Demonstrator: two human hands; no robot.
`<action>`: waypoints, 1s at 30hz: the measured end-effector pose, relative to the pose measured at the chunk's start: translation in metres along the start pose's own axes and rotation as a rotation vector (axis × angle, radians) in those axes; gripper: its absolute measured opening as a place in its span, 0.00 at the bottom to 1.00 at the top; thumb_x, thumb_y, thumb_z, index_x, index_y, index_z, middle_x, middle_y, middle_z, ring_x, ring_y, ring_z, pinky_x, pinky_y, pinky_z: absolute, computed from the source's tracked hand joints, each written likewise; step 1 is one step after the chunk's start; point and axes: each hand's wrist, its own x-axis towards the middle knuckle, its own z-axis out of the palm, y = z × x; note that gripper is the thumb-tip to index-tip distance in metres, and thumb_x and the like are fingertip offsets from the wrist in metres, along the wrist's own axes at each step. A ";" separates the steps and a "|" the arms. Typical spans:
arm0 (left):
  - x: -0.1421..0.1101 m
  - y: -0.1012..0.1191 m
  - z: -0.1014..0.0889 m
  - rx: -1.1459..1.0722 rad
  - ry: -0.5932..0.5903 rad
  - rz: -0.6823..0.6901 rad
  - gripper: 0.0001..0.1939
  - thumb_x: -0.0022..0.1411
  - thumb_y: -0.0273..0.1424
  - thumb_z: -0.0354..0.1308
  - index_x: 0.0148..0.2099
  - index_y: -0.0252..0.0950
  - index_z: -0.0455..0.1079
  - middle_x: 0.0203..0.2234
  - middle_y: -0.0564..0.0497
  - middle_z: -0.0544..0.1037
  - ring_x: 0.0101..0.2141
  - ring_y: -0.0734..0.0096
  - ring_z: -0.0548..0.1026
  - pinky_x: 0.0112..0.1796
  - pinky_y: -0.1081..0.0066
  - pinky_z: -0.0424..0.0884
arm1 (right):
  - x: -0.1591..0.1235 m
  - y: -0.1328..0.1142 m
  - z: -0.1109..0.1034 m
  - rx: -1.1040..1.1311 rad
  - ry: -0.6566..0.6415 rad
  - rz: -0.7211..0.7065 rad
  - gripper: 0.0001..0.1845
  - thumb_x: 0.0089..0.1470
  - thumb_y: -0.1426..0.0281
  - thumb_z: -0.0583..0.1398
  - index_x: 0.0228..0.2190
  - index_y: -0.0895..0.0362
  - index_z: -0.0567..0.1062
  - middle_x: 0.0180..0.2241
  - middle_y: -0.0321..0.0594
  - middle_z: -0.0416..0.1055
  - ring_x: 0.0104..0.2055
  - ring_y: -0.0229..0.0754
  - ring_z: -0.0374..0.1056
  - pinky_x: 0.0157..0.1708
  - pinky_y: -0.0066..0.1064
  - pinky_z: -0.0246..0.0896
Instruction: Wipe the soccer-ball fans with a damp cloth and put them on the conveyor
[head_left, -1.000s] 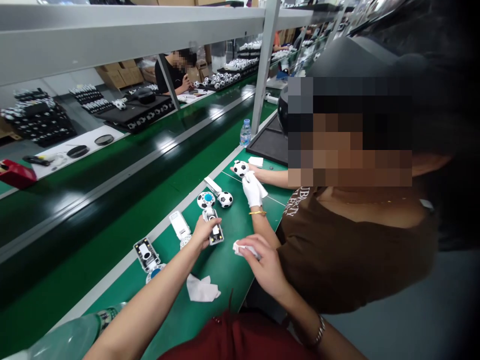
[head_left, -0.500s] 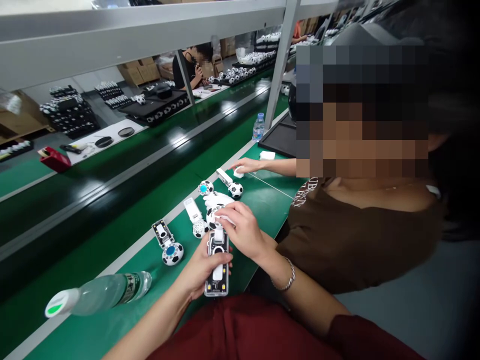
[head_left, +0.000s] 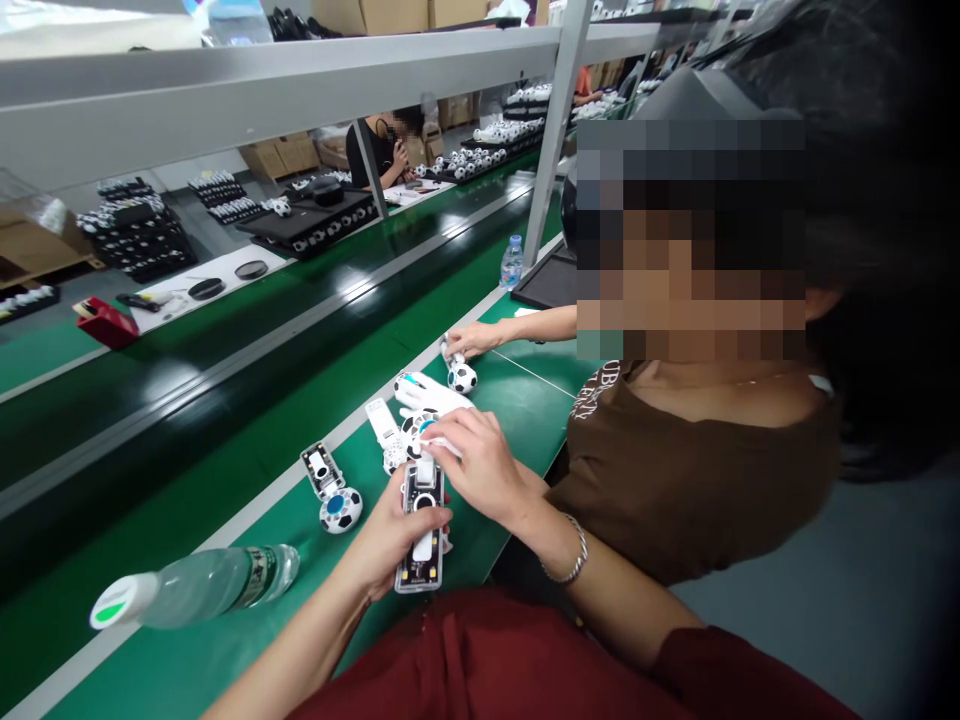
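My left hand (head_left: pixel 391 530) is closed around a football-headed device (head_left: pixel 422 540), its clear handle showing a black circuit board inside. Tilted away from me, its black-and-white ball head has a blue disc. My right hand (head_left: pixel 487 465) bends over that head, thumb and fingers pinching a thin white piece (head_left: pixel 442 443) against or just above it; contact is hard to make out. On the bench to the left lies a similar device (head_left: pixel 341 508) with an exposed board. Another with a white handle (head_left: pixel 384 425) lies just beyond my hands.
A water bottle (head_left: pixel 206 585) lies on its side at the left. Beside me, a co-worker's white-gloved hand (head_left: pixel 446 393) and bare hand (head_left: pixel 476 338) are near another football-headed device (head_left: pixel 462 378). A small bottle (head_left: pixel 512 262) stands by the metal post (head_left: pixel 555 140). A conveyor (head_left: pixel 247 360) runs alongside.
My hands and the device sit slightly further left in view, in much the same pose. The co-worker's bare hand has moved left onto the far device; the gloved hand now covers a ball head.
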 end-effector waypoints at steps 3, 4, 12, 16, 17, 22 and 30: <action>-0.001 0.001 0.000 -0.014 0.013 -0.022 0.31 0.44 0.27 0.62 0.49 0.36 0.52 0.31 0.51 0.67 0.25 0.75 0.68 0.25 0.72 0.69 | 0.001 0.005 0.002 0.043 0.079 0.068 0.06 0.52 0.69 0.56 0.32 0.55 0.73 0.34 0.35 0.68 0.39 0.37 0.62 0.42 0.32 0.50; -0.001 0.001 0.000 -0.023 0.014 -0.030 0.31 0.44 0.27 0.62 0.49 0.36 0.52 0.32 0.51 0.67 0.24 0.75 0.68 0.25 0.71 0.69 | 0.002 0.008 0.002 0.097 0.117 0.098 0.06 0.52 0.69 0.56 0.32 0.55 0.72 0.34 0.36 0.68 0.39 0.37 0.62 0.42 0.31 0.52; -0.001 0.000 -0.004 -0.040 -0.029 -0.032 0.29 0.45 0.27 0.62 0.48 0.37 0.52 0.34 0.50 0.67 0.25 0.75 0.69 0.26 0.71 0.69 | -0.004 0.011 -0.001 0.344 0.174 0.172 0.08 0.52 0.68 0.56 0.33 0.56 0.72 0.34 0.37 0.66 0.37 0.34 0.63 0.40 0.26 0.58; 0.001 -0.008 -0.004 -0.056 -0.040 -0.057 0.28 0.46 0.27 0.62 0.48 0.36 0.53 0.33 0.51 0.68 0.25 0.75 0.69 0.26 0.72 0.68 | -0.009 0.008 0.003 0.187 0.073 0.081 0.07 0.53 0.69 0.55 0.33 0.56 0.73 0.33 0.38 0.66 0.39 0.37 0.63 0.40 0.29 0.58; 0.002 -0.011 -0.006 -0.072 -0.035 -0.067 0.28 0.45 0.26 0.62 0.48 0.36 0.53 0.33 0.50 0.68 0.25 0.75 0.69 0.26 0.72 0.69 | -0.012 0.009 0.005 0.152 0.074 0.086 0.07 0.53 0.69 0.55 0.33 0.57 0.73 0.33 0.39 0.66 0.39 0.37 0.62 0.40 0.30 0.57; 0.030 -0.028 -0.024 -0.157 0.091 -0.074 0.26 0.44 0.29 0.63 0.44 0.34 0.54 0.36 0.47 0.68 0.31 0.70 0.70 0.29 0.68 0.70 | -0.040 0.023 0.008 0.192 0.060 0.170 0.08 0.54 0.68 0.54 0.34 0.56 0.72 0.34 0.39 0.66 0.39 0.36 0.63 0.41 0.30 0.58; 0.113 -0.044 -0.013 -0.154 0.357 0.182 0.19 0.40 0.18 0.58 0.38 0.29 0.63 0.31 0.48 0.72 0.32 0.73 0.70 0.36 0.73 0.67 | -0.094 0.049 0.001 0.157 -0.012 0.275 0.09 0.52 0.64 0.55 0.32 0.54 0.73 0.35 0.40 0.68 0.38 0.38 0.65 0.37 0.27 0.61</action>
